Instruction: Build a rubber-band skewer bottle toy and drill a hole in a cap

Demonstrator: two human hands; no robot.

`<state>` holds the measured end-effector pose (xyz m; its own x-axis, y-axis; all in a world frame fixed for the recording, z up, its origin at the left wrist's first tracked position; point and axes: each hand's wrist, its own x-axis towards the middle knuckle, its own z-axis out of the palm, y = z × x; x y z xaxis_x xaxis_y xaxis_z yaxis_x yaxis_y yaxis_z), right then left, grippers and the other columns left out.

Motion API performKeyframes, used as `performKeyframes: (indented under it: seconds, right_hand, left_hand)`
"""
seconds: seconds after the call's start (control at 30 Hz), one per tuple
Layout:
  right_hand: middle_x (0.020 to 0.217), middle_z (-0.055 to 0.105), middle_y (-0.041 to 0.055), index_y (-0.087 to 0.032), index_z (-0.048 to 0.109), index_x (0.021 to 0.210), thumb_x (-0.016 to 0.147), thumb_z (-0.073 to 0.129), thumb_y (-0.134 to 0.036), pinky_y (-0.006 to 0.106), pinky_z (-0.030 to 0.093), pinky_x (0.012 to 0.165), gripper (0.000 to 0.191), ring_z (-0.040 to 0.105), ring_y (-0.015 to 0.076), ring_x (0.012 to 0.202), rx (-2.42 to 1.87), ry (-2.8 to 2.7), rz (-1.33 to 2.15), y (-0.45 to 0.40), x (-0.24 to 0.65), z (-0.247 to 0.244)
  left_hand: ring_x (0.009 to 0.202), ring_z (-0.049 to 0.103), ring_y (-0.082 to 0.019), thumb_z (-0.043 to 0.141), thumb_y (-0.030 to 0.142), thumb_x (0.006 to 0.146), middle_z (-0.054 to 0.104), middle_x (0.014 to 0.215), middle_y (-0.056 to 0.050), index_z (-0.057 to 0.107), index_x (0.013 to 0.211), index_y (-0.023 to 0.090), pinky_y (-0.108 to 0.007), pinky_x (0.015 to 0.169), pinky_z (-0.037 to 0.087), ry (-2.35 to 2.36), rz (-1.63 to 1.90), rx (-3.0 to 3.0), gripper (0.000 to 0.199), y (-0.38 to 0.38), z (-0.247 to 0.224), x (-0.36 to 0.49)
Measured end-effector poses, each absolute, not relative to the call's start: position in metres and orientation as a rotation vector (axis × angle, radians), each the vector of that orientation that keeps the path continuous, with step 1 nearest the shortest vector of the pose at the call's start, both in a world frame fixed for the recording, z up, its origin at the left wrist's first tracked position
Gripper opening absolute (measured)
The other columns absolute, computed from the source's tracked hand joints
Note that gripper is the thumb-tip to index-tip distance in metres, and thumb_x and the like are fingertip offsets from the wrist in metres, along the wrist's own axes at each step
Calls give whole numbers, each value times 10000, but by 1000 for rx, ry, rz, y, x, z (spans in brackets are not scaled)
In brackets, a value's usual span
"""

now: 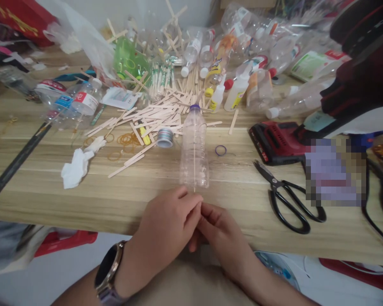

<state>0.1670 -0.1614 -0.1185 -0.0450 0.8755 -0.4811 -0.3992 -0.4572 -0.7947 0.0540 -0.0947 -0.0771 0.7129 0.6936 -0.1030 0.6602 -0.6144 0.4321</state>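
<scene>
Clear plastic bottle [194,140] lies on the wooden table [140,195] just beyond your hands, purple cap [195,108] facing away. Your left hand [167,221] and right hand [223,233] meet near its base, fingertips pressed together; what they pinch is hidden and cannot be told. Red battery [274,142] marking appears to read "2.0". Print on the red-labelled bottle [85,102] and yellow-labelled bottle [237,93] is too blurred to read.

Lone view, from wearer's head: faces forward and down, close over tabletop [239,187]; wall [198,10] at top edge.
</scene>
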Motion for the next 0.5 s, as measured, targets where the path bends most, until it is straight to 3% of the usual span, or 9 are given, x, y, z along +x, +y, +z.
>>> performKeyframes:
  seconds: [0.17, 0.37, 0.5]
  right_hand:
    - [549, 547, -17, -166, 550, 668, 844, 583, -534, 207, 415, 461, 409, 535, 97, 443, -1300, -720, 1595, -165, 169, -121]
    - [603, 523, -36, -165, 556, 685, 878, 595, -509, 201, 420, 462, 397, 530, 82, 455, -1218, -717, 1554, -170, 170, -117]
    - [615, 540, -38, -161, 575, 689, 870, 639, -510, 191, 423, 471, 399, 541, 75, 465, -1128, -660, 1567, -170, 173, -112]
  left_hand:
    - [686, 561, -176, 425, 223, 962, 568, 807, -17, 605, 817, 193, -299, 583, 353, 956, -63, 2467, 233, -93, -76, 53]
    - [874, 605, -160, 433, 237, 993, 654, 963, -34, 568, 1111, 185, -272, 755, 457, 586, 231, 2284, 187, -86, -83, 34]
    - [845, 600, -124, 489, 183, 972, 677, 888, 15, 529, 1183, 239, -223, 750, 450, 450, 411, 2130, 222, -86, -91, 21]
